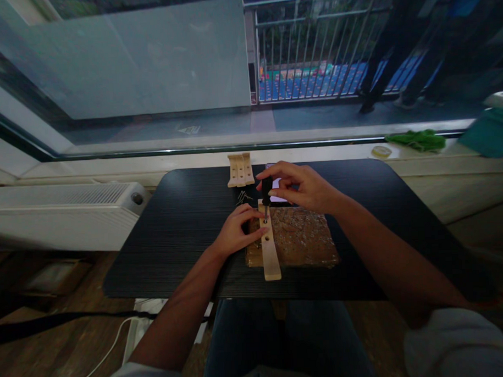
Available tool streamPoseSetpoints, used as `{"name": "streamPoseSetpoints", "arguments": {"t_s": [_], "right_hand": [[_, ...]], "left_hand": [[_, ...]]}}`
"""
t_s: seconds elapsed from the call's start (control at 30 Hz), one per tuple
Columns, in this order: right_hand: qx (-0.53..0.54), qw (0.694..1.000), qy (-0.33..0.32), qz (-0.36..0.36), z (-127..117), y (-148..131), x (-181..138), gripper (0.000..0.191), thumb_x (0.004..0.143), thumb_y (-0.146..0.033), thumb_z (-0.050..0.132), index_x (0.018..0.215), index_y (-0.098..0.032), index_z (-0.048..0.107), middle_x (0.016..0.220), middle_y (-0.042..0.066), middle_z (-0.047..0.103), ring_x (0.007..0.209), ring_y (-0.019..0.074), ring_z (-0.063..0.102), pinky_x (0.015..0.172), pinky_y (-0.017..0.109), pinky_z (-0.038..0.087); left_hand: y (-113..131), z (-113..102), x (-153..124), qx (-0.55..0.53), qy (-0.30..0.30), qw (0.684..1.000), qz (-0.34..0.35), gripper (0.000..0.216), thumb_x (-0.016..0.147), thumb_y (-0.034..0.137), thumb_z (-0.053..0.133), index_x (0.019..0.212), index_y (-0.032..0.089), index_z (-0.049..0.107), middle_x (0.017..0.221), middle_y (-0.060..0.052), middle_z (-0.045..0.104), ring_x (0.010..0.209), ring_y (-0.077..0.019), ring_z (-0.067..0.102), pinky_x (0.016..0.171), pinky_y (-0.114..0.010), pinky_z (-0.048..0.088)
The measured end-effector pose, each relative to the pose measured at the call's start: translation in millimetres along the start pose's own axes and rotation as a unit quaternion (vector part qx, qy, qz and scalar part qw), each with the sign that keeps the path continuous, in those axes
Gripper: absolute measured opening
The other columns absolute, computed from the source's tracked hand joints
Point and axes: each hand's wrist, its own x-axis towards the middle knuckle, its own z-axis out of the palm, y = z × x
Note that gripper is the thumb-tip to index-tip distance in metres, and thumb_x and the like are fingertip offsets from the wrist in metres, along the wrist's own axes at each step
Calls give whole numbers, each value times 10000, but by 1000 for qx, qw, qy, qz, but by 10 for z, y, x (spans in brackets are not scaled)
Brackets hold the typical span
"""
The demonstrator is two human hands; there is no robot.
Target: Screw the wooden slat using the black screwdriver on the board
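A pale wooden strip [271,252] with holes lies lengthwise on a brown wrapped board [305,239] on the black table [178,224]. My left hand [236,230] pinches something small at the strip's far end, its fingers pressed together. My right hand [303,188] is closed round the black handle of a screwdriver [267,191], held upright with its tip down on the strip. The two hands are close together over the strip's far end.
More wooden strips [240,169] lie at the table's far edge, with a small pile of screws [242,197] near them. A phone [276,183] shows behind my right hand. A white radiator [62,209] stands left. Green cloth [418,140] lies on the windowsill.
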Motion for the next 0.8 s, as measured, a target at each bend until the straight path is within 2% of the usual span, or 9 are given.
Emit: {"name": "streamPoseSetpoints", "arguments": {"t_s": [0.37, 0.6, 0.8], "right_hand": [[-27, 999, 30, -19, 1, 17, 4, 296, 821, -207, 648, 1106, -165, 581, 853, -12, 646, 447, 7, 350, 469, 188, 294], [-41, 998, 42, -27, 10, 48, 2, 300, 809, -243, 674, 1086, -182, 577, 681, -75, 545, 442, 21, 362, 492, 194, 304], [-44, 997, 52, -23, 25, 58, -3, 298, 800, -263, 685, 1058, -173, 568, 675, -82, 531, 443, 17, 368, 499, 199, 309]], "left_hand": [[-5, -1, 2, 0, -1, 1000, -2, 260, 803, 351, 689, 987, 168, 695, 873, -44, 571, 827, -173, 560, 747, -303, 472], [-15, 6, -1, -3, 3, 1000, 4, 262, 799, 365, 689, 982, 177, 689, 869, -42, 572, 835, -176, 563, 749, -309, 476], [-18, 9, -2, -5, 1, 1000, 0, 263, 797, 354, 693, 982, 167, 688, 875, -45, 570, 837, -175, 561, 763, -315, 477]]}}
